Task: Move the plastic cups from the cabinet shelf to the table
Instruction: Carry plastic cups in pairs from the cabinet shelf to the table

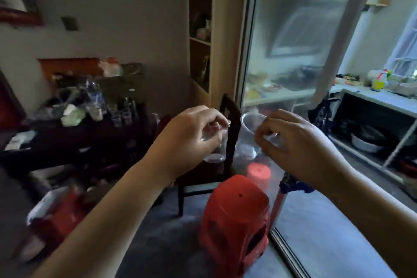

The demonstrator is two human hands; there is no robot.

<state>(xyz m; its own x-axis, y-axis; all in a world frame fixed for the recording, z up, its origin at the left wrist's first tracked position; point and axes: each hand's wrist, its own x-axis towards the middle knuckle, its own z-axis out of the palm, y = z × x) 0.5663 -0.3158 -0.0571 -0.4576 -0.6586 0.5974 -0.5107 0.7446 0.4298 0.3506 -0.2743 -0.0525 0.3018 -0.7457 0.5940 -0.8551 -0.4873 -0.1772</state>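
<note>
Both forearms extended fwd at chest height. Left hand [187, 135] pinches clear plastic cup [216, 144] at rim, cup hanging below fingers. Right hand [291, 142] pinches second clear cup [250, 135] at rim, mouth tilted toward camera. No legible labels.

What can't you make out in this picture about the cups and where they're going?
- Left cup, head view: the left hand covers most of it, so one cup or a nested stack is unclear.
- Right cup, head view: the right hand hides its far side.
- Table, head view: dark, blurred and cluttered; free space is unreadable.
- Cabinet shelf, head view: contents too blurred to tell.
</note>
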